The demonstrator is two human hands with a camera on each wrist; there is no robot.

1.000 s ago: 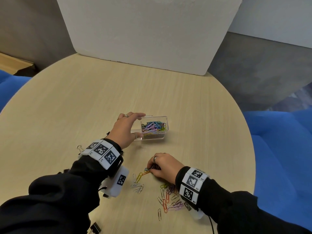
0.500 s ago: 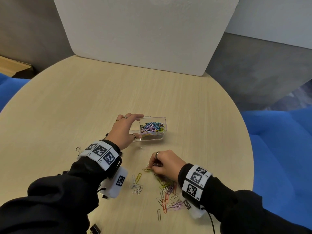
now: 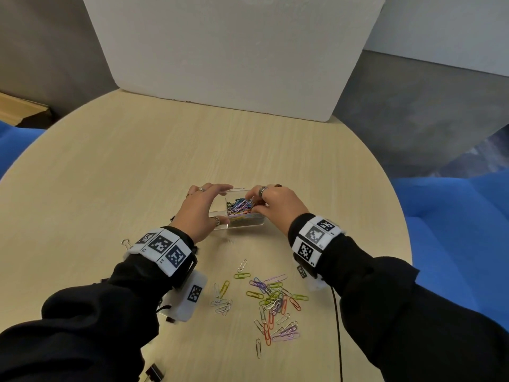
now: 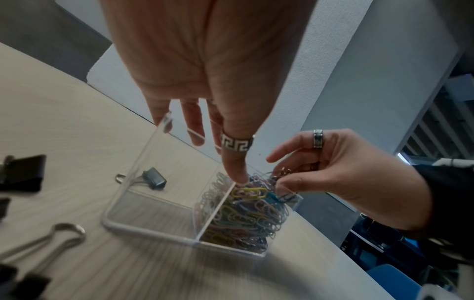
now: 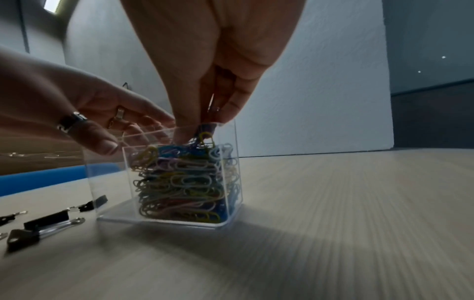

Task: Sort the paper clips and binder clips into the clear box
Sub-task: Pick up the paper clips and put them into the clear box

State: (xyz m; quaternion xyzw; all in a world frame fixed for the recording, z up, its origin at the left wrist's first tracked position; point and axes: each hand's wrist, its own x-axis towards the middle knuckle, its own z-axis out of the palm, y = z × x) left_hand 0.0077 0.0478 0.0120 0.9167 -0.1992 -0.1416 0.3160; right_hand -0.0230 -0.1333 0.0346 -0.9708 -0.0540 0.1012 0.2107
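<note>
The clear box (image 3: 239, 213) is seen at the middle of the round worktop (image 3: 110, 175), split into two compartments. The right one is nearly filled with coloured paper clips (image 5: 184, 178); the left one is empty. The box is steadied by the left hand (image 3: 199, 210), thumb and fingers curled over its rim. More clips are pinched above the full side by the right hand (image 3: 278, 205). A loose scatter (image 3: 272, 304) is left nearer the person, and the black binder clips (image 4: 153, 179) are all still unsorted.
</note>
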